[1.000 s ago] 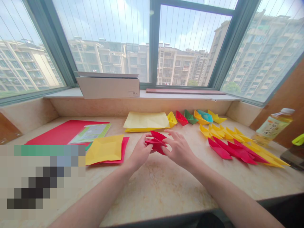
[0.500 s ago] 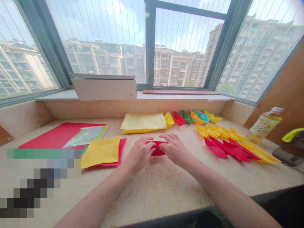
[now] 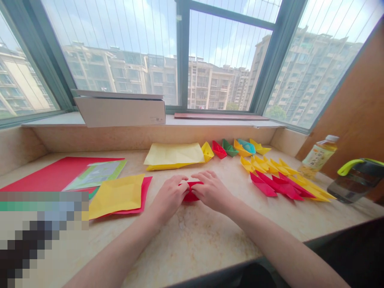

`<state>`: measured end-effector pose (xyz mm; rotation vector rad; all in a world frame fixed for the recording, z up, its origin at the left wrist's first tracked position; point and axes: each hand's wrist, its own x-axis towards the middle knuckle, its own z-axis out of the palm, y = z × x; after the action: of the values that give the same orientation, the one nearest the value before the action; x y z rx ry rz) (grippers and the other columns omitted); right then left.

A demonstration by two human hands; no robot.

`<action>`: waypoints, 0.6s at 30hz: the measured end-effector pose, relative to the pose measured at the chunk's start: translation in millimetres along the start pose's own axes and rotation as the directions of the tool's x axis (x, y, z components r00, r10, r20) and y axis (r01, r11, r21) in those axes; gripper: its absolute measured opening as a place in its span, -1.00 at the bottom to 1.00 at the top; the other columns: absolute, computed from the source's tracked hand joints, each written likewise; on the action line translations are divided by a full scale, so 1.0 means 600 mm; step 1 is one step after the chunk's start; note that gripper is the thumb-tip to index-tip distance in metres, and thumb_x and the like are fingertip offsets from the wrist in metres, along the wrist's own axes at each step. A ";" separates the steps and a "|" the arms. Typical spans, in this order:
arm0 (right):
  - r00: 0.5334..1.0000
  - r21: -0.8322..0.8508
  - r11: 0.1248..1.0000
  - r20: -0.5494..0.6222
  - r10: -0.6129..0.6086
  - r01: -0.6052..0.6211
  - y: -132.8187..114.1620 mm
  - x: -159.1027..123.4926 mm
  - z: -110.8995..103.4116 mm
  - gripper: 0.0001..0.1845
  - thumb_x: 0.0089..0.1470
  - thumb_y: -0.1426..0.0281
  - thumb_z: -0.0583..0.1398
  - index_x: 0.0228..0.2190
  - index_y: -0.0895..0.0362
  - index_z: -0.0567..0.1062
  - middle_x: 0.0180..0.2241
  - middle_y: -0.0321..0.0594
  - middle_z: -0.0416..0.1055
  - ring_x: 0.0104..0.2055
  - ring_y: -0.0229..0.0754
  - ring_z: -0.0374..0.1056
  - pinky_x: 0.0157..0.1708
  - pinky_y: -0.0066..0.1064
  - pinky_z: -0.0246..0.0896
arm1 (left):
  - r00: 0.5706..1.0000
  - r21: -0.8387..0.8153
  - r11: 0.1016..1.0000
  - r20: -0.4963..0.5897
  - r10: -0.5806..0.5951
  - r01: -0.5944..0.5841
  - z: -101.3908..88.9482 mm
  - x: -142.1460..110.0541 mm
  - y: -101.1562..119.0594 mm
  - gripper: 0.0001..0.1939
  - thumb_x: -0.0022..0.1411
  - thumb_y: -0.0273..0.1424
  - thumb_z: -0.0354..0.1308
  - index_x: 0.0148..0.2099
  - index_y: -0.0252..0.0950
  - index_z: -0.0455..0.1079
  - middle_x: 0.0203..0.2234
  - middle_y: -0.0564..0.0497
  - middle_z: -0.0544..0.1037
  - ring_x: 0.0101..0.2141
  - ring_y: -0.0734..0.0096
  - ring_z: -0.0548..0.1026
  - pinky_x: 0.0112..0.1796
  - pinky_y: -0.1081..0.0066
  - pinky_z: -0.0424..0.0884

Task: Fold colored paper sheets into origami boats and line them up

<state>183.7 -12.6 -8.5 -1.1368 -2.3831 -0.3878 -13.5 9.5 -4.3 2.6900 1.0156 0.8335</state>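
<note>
A small folded piece of red paper (image 3: 191, 195) lies between my hands at the middle of the counter. From its left side my left hand (image 3: 172, 195) pinches it, fingers bent round the edge. My right hand (image 3: 211, 190) grips the right side in the same way, and the thumbs and fingertips nearly meet at the centre. Part of the paper is covered by the fingers. To the left of my left hand sits a stack of yellow paper (image 3: 120, 195) on red sheets (image 3: 146, 194).
Behind my hands are pale yellow sheets (image 3: 174, 154). Folded paper boats, including a red boat (image 3: 219, 149) and a green boat (image 3: 229, 148), line the back. Yellow boats (image 3: 261, 165) and red folded pieces (image 3: 277, 186) lie rightward, near a bottle (image 3: 318, 157) and a dark jug (image 3: 354, 182).
The view has turned slightly right, so everything sits further left. Both hands still hold the red paper, and the fingers have drawn in closer at its middle, where the fold looks more raised.
</note>
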 end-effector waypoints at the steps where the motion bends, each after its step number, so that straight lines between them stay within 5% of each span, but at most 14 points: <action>1: 1.000 0.014 1.000 -0.012 0.015 -0.015 0.000 0.000 0.000 -0.82 0.23 0.38 0.17 -0.32 0.06 0.59 -0.01 -0.15 0.47 -0.02 -0.05 0.32 0.07 -0.14 0.14 | 1.000 -0.014 1.000 0.004 0.001 -0.001 -0.001 0.000 0.000 -0.72 0.28 -0.50 0.02 -0.09 -0.25 0.54 -0.04 -0.14 0.53 -0.03 0.09 0.43 0.02 0.11 0.33; 9: 0.998 0.147 0.988 -0.056 -0.034 0.042 0.001 0.001 0.012 -0.84 0.18 0.45 0.21 -0.42 0.08 0.57 -0.11 -0.23 0.51 -0.08 -0.16 0.35 0.04 -0.22 0.09 | 0.997 0.083 0.995 0.050 0.051 -0.055 -0.009 0.000 0.011 -0.76 0.27 -0.52 0.03 -0.22 -0.28 0.55 -0.10 -0.16 0.53 -0.09 0.11 0.46 -0.03 0.14 0.38; 18: 0.989 0.174 0.977 -0.061 0.134 -0.121 0.007 0.001 0.011 -0.86 0.17 0.31 0.25 -0.25 0.05 0.60 -0.11 -0.21 0.49 -0.06 -0.14 0.32 0.03 -0.23 0.06 | 0.999 0.256 0.966 -0.022 0.040 -0.033 -0.010 0.004 -0.019 -0.78 0.31 -0.50 0.02 -0.29 -0.28 0.49 -0.07 -0.16 0.51 -0.05 0.10 0.47 -0.05 0.13 0.42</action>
<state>184.6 -6.5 -13.4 -1.1687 -2.2191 -0.1753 -21.8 19.4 -2.1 2.9267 1.1559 0.7958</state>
